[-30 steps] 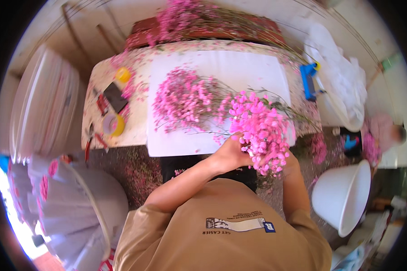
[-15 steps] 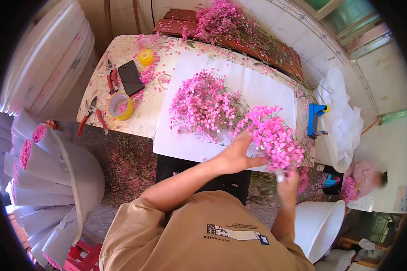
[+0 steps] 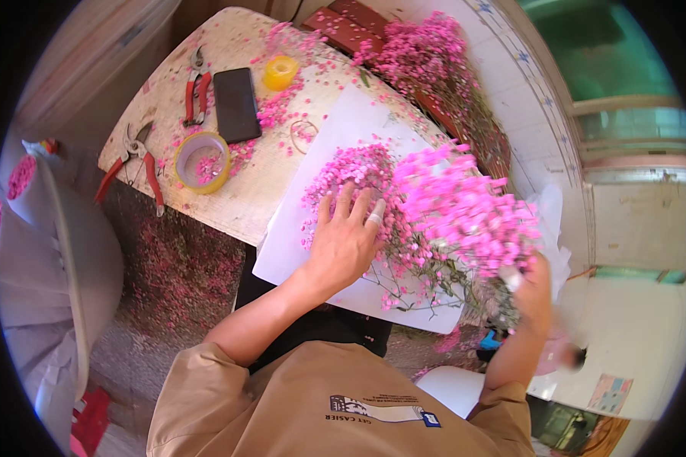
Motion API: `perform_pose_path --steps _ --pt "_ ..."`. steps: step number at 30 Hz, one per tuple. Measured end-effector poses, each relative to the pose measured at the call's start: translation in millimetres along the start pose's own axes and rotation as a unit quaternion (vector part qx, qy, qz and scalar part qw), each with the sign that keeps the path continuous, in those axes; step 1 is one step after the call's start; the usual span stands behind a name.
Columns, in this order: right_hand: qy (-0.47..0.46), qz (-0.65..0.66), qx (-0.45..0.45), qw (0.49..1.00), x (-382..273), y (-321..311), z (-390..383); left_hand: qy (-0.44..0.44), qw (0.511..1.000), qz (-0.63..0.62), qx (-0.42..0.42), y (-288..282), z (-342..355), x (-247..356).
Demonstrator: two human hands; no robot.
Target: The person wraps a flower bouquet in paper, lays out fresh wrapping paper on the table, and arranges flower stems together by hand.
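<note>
On the bench, atop a white sheet, lies one pink flower bunch; the person's left hand rests there, fingers loosely spread. Beside it, the right hand has its fingers clenched round the base of a second bunch, blossoms leaning leftward.

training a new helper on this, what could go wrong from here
The left hand, over the flowers on the white paper, could crush them. The pink bunch in the right hand might snag on them. The open pruning shears partly overhang the table, so a bump may drop them.
</note>
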State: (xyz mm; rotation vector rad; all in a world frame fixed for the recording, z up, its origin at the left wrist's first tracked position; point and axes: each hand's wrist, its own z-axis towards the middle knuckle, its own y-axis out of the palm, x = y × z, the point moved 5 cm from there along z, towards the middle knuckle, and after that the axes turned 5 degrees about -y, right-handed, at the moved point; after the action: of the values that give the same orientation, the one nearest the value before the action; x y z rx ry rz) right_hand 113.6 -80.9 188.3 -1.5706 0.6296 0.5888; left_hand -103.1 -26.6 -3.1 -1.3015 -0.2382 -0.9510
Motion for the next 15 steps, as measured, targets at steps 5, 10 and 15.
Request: perform_pose_path --steps 5,10,15 --pt "0.047 -0.039 -0.123 0.991 110.6 112.9 77.2 -0.019 0.997 -0.002 -0.072 3.3 -14.4 -19.2" --pt "-0.019 0.018 -0.094 0.995 147.5 145.4 93.9 0.023 1.0 -0.017 -0.01 -23.7 -20.0 -17.1" --pt "-0.001 0.079 -0.1 0.992 152.5 130.1 89.1 0.14 0.984 -0.107 0.034 -39.0 -6.3 30.0"
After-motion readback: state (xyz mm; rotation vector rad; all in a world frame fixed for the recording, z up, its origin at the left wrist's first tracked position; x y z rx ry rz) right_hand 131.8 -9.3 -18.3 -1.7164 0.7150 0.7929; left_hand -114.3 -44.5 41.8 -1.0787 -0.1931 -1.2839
